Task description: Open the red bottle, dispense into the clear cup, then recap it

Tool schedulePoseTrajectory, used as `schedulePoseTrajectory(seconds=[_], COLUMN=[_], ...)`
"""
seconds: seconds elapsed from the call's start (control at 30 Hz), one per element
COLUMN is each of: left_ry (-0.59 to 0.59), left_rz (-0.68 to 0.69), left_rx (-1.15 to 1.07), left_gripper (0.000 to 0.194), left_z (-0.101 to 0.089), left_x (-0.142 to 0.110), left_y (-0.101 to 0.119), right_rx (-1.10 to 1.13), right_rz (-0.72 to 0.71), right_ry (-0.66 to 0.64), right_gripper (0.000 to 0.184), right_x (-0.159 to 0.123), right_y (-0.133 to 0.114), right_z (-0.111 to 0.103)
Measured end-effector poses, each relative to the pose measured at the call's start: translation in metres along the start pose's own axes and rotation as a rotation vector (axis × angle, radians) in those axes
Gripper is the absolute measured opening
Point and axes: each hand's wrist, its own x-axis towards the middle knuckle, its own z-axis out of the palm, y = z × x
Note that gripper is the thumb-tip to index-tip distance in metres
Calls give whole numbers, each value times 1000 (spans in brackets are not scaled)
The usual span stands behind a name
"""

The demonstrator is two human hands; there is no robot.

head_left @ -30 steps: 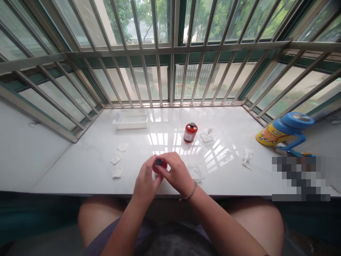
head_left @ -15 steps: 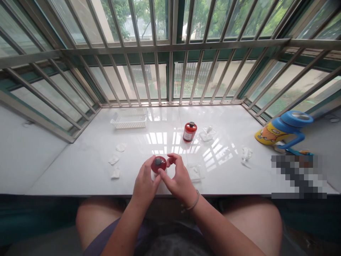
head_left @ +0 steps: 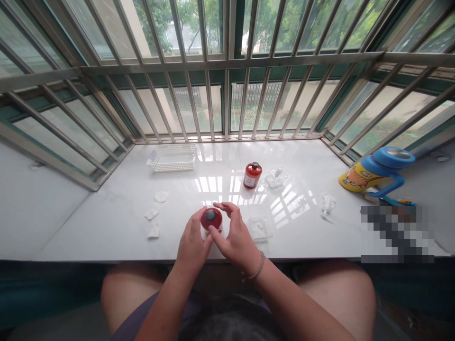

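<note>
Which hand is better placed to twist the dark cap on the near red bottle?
Probably the right hand: its open fingers curve around the near red bottle by the dark cap, while the left hand grips the bottle's side, steadying it.

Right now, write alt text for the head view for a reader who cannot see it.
A seated person's left hand holds a small red bottle on a white sill, the right hand open beside its cap. Behind stand a second red bottle, a white basket and window bars; cotton pads lie left.
</note>
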Motion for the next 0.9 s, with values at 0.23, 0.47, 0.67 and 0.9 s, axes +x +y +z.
schedulePoseTrajectory(seconds=[0.23, 0.47, 0.67, 0.9], left_ry=[22, 42, 86, 93], left_rz=[31, 15, 50, 176], left_rx=[32, 27, 52, 108], left_gripper=[62, 59, 81, 59], left_z=[1, 4, 9, 4], left_x=[0, 1, -8, -18], left_y=[-2, -2, 4, 15], right_rx=[-138, -245, -245, -345], right_rz=[-69, -13, -58, -41], right_ry=[-41, -54, -52, 132], right_gripper=[46, 27, 26, 22], right_x=[19, 24, 28, 51], right_y=[-3, -11, -9, 18], right_z=[0, 0, -8, -65])
